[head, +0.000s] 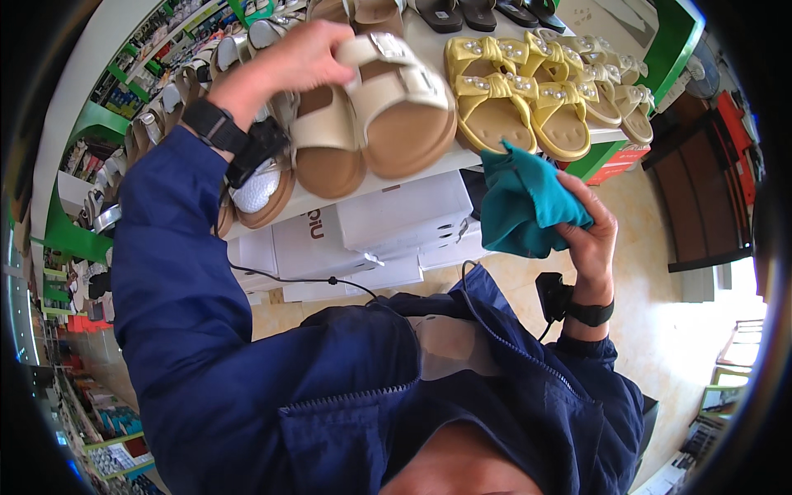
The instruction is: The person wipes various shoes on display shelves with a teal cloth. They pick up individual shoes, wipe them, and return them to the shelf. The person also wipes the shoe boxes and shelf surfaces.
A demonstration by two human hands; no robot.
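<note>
My left hand (303, 55) grips the rear strap side of a cream two-strap sandal (408, 133) with buckles and a tan footbed. That sandal's toe points towards me, and it appears raised a little above the shelf. Beside it rests a matching cream sandal (325, 136), partly behind my hand and wrist. In my right hand (591, 229) is a bunched teal cloth (526, 204), pinched between thumb and fingers. The cloth is in front of the shelf edge, just below a pair of yellow sandals (495, 111) with bows and pearl-like beads.
White shoe boxes (402, 216) are stacked under the white display shelf (433, 164). Silver sandals (263, 195) stand at left, pale beaded sandals (631, 105) at right and dark slides (476, 15) behind. A black cable (297, 279) hangs from my left wrist across my jacket.
</note>
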